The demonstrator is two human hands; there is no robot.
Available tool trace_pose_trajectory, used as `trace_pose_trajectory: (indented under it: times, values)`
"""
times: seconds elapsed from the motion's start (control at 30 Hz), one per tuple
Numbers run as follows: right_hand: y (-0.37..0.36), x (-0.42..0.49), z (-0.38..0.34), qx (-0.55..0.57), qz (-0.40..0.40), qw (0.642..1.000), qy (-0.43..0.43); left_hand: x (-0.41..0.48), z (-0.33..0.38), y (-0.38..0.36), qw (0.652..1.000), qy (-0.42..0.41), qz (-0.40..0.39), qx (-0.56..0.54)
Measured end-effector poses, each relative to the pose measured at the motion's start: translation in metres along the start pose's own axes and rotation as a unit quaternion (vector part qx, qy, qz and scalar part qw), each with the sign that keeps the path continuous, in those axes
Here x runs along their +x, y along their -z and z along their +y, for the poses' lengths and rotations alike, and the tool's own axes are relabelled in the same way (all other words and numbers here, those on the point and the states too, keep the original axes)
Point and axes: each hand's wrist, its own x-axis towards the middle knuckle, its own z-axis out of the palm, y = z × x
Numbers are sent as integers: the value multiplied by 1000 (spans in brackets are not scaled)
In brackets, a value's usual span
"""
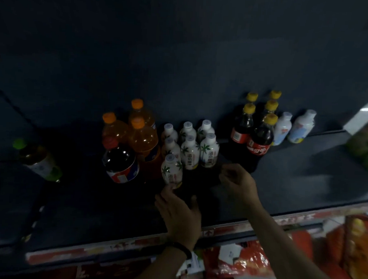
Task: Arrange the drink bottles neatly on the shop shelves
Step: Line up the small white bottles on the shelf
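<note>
Several white palm-print bottles stand in rows on the dark shelf (293,175); the front one (171,171) stands ahead of the others. My left hand (178,215) lies just below it, fingers spread, fingertips at the bottle's base, thumb apart to the right. My right hand (239,183) hovers right of the white group with loosely curled fingers and nothing in it. Three orange soda bottles (143,137) and a red-capped cola bottle (120,159) stand to the left. Several yellow-capped cola bottles (260,138) and two pale blue-white bottles (300,129) stand to the right.
A green-capped tea bottle (39,158) stands alone at the far left. The shelf's front edge carries a red price strip (132,244). Red and orange snack bags (247,266) fill the shelf below. Green packages (366,143) sit at the right edge.
</note>
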Motion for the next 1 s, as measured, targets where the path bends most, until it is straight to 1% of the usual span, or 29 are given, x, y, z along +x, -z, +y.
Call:
trace_pose_trajectory:
  times: [0.07,0.13,0.17,0.23,0.3,0.37,0.47,0.57,0.63,0.77,0.9,1.0]
  values:
    - [15,-10,15,7,23,1000,-4,-7,9,-1,998,-55,-1,-16]
    - [35,-18,22,-4,36,999,0,-15,24,-6,988,-141,-28,-55]
    - [47,-19,27,-2,45,999,2,-18,36,-10,980,-174,-53,-81]
    - [76,-13,34,9,75,997,5,-25,65,-21,961,-211,-130,-120]
    - [110,4,42,11,114,993,7,-32,95,-36,940,-241,-205,-126]
    - [146,28,50,-1,137,991,7,-39,122,-58,926,-255,-251,-124]
    - [198,67,56,-16,148,989,7,-45,155,-103,926,-216,-282,-131]
    - [238,106,57,-33,150,988,13,-43,191,-156,938,-183,-261,-138]
    - [256,135,60,-47,134,990,7,-33,215,-186,947,-149,-256,-125]
    - [268,193,66,-112,87,990,-17,-2,245,-228,966,-46,-237,-87]
    - [268,236,70,-119,44,992,-21,18,265,-248,967,12,-240,-83]
    - [271,250,77,-117,15,993,-11,22,267,-259,971,33,-224,-70]
